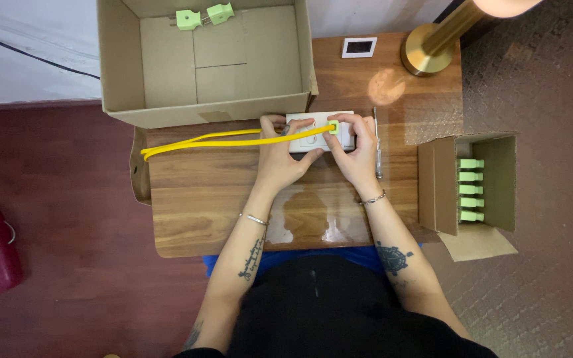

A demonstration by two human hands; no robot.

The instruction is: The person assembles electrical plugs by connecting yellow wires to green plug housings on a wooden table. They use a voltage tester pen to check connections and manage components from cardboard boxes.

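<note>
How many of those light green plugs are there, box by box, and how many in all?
Green plugs in the large open box: 2
Green plugs in the small side box: 5
Green plug on the white socket block, on the yellow cable, between left hand and right hand: 1
Total: 8

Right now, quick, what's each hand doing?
Left hand: fingers steadying the white socket block, over the yellow cable.
Right hand: fingers pinching the green plug on the block.
</note>
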